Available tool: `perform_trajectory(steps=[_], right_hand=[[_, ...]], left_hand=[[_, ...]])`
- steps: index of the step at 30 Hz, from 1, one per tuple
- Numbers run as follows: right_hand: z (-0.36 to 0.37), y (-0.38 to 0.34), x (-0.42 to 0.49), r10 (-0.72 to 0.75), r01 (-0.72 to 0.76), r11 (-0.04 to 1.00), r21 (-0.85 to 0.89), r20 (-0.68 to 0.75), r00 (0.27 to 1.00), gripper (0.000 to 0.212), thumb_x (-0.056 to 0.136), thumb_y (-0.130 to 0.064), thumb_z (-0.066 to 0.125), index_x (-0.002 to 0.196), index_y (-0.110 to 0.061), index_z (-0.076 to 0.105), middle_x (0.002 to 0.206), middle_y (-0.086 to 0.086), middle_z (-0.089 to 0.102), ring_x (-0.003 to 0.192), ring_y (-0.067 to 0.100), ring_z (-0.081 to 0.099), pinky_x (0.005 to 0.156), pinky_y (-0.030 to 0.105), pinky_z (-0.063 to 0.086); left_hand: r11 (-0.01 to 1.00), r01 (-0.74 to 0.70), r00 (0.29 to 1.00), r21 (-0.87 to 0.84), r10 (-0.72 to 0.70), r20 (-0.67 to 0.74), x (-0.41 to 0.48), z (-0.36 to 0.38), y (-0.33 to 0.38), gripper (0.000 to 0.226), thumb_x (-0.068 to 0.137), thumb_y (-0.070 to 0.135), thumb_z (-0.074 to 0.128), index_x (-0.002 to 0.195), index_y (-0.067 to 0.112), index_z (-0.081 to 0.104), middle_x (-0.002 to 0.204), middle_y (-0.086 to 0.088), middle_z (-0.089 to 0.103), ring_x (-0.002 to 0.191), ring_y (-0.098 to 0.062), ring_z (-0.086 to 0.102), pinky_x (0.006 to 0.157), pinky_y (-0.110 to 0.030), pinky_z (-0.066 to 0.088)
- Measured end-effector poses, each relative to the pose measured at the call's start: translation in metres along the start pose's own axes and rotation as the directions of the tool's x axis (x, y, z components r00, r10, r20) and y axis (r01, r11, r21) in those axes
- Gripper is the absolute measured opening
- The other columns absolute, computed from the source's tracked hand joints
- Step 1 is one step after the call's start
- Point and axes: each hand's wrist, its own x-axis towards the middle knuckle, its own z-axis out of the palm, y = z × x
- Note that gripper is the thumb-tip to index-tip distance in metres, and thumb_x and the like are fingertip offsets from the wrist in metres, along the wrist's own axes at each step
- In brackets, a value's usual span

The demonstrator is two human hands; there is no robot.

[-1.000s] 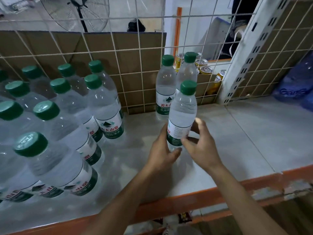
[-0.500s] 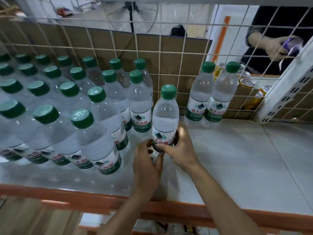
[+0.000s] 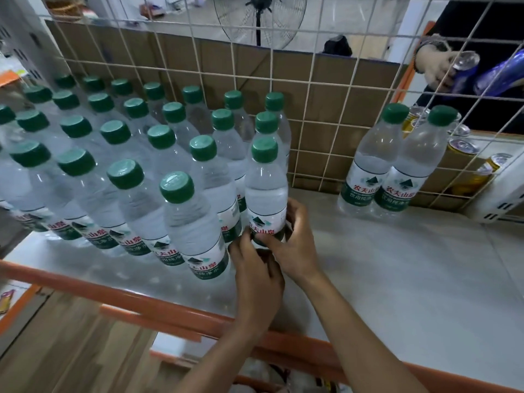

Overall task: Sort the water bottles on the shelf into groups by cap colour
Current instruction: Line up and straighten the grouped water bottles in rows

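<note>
A clear water bottle (image 3: 265, 188) with a green cap stands upright at the right edge of a large block of green-capped bottles (image 3: 124, 177) on the shelf. My left hand (image 3: 255, 268) grips its base from the front left. My right hand (image 3: 295, 239) wraps round its lower label from the right. Two more green-capped bottles (image 3: 397, 165) stand apart at the back right, against the wire grid.
The pale shelf board (image 3: 397, 279) has an orange front rail (image 3: 158, 307). A white wire grid (image 3: 312, 109) with cardboard behind closes the back. Gold cans (image 3: 465, 148) sit beyond the grid, where another person's hand (image 3: 436, 66) holds a blue can.
Both hands have carried the bottle leftward across the shelf, from open space near the two back-right bottles to the edge of the big green-capped group.
</note>
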Motion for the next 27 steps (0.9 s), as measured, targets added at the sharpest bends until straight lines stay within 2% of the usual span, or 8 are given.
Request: perform_trajectory(steps=[6, 10, 12, 14, 16, 18, 22, 27], right_hand=[[0.001, 0.002, 0.0, 0.032, -0.033, 0.999, 0.024, 0.037, 0.999, 0.071, 0.068, -0.016, 0.082, 0.122, -0.026, 0.037, 0.127, -0.002, 0.05, 0.114, 0.001, 0.051, 0.093, 0.019, 0.047], [-0.007, -0.002, -0.003, 0.032, -0.031, 0.999, -0.014, 0.113, 0.993, 0.072, 0.07, -0.022, 0.08, 0.128, -0.024, 0.038, 0.131, -0.005, 0.044, 0.117, -0.002, 0.045, 0.09, 0.001, 0.035], [-0.02, -0.003, -0.005, -0.04, 0.042, 0.995, -0.093, 0.023, 0.999, 0.066, 0.072, -0.028, 0.074, 0.129, -0.019, 0.041, 0.127, -0.006, 0.045, 0.117, -0.001, 0.043, 0.093, 0.0, 0.03], [-0.04, -0.004, -0.003, -0.087, 0.058, 0.991, -0.124, -0.246, 0.965, 0.054, 0.076, -0.016, 0.066, 0.126, -0.013, 0.046, 0.122, -0.003, 0.049, 0.115, 0.004, 0.047, 0.099, 0.013, 0.035], [-0.065, -0.006, 0.007, -0.087, 0.003, 0.986, -0.165, -0.503, 0.86, 0.047, 0.081, -0.004, 0.063, 0.125, -0.007, 0.047, 0.121, 0.003, 0.051, 0.115, 0.011, 0.048, 0.101, 0.026, 0.04], [-0.088, -0.01, 0.02, -0.062, -0.093, 0.969, -0.228, -0.593, 0.803, 0.045, 0.083, -0.003, 0.061, 0.125, -0.004, 0.045, 0.126, 0.01, 0.05, 0.118, 0.02, 0.048, 0.101, 0.028, 0.04], [-0.114, -0.004, 0.031, 0.105, -0.27, 0.934, -0.234, -0.543, 0.833, 0.041, 0.087, -0.006, 0.057, 0.126, -0.009, 0.046, 0.129, 0.008, 0.055, 0.12, 0.023, 0.051, 0.09, 0.023, 0.037], [-0.124, 0.01, 0.018, 0.151, -0.281, 0.936, -0.214, -0.477, 0.866, 0.035, 0.09, -0.006, 0.052, 0.125, -0.011, 0.05, 0.129, 0.006, 0.056, 0.122, 0.02, 0.05, 0.093, 0.021, 0.039]], left_hand=[[0.993, -0.09, 0.99, -0.078, 0.081, -0.114, 0.001, 0.003, 0.003, 0.036, 0.081, -0.01, 0.054, 0.11, 0.006, 0.039, 0.105, -0.005, 0.045, 0.09, -0.017, 0.054, 0.074, -0.018, 0.047], [0.989, -0.07, 0.989, -0.13, 0.052, -0.137, 0.0, 0.004, 0.007, 0.037, 0.082, -0.013, 0.051, 0.099, 0.017, 0.036, 0.091, 0.01, 0.049, 0.082, -0.002, 0.056, 0.068, -0.01, 0.044], [0.986, -0.121, 0.985, -0.112, 0.106, -0.133, 0.0, 0.007, 0.008, 0.037, 0.08, -0.012, 0.053, 0.096, 0.019, 0.04, 0.087, 0.01, 0.049, 0.081, -0.001, 0.054, 0.069, -0.011, 0.044], [0.968, -0.223, 0.971, -0.118, 0.209, -0.119, 0.002, 0.014, 0.016, 0.033, 0.077, -0.007, 0.054, 0.094, 0.019, 0.044, 0.083, 0.004, 0.051, 0.077, -0.005, 0.052, 0.071, -0.015, 0.045], [0.946, -0.295, 0.956, -0.133, 0.292, -0.041, 0.006, 0.027, 0.03, 0.029, 0.078, -0.004, 0.053, 0.1, 0.015, 0.049, 0.09, -0.002, 0.053, 0.082, -0.008, 0.052, 0.077, -0.015, 0.045], [0.96, -0.256, 0.956, -0.116, 0.269, 0.117, 0.016, 0.045, 0.046, 0.033, 0.084, -0.001, 0.054, 0.115, 0.008, 0.05, 0.106, -0.003, 0.052, 0.096, -0.005, 0.049, 0.085, -0.014, 0.041], [0.982, -0.184, 0.929, -0.041, 0.188, 0.318, 0.054, 0.094, 0.067, 0.055, 0.085, 0.01, 0.061, 0.135, 0.007, 0.037, 0.127, -0.003, 0.045, 0.117, -0.013, 0.043, 0.092, -0.015, 0.028], [0.999, -0.029, 0.892, -0.021, 0.035, 0.451, 0.091, 0.147, 0.08, 0.063, 0.073, 0.022, 0.077, 0.126, 0.007, 0.045, 0.123, -0.011, 0.057, 0.115, -0.026, 0.054, 0.079, -0.022, 0.037]])
